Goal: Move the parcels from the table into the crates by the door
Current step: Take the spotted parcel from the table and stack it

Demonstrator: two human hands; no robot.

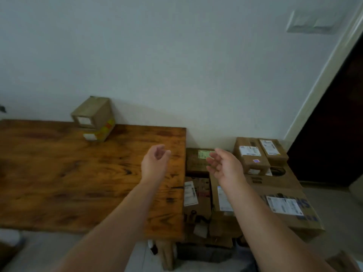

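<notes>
Two hands: left hand (156,160) and right hand (225,167). One wooden bench (59,173). Two stacked parcels on it, upper parcel (94,112) over lower parcel (100,133). At least six cardboard boxes (251,156) beside it.

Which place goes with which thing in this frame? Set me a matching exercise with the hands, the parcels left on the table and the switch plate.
Things:
1. stacked parcels
2. left hand
3. right hand
4. switch plate

Places:
A. over the cardboard boxes beside the table
B. high on the wall, by the door frame
C. at the table's far edge, against the wall
D. over the table's right end

Pairs: 1-C, 2-D, 3-A, 4-B
</notes>
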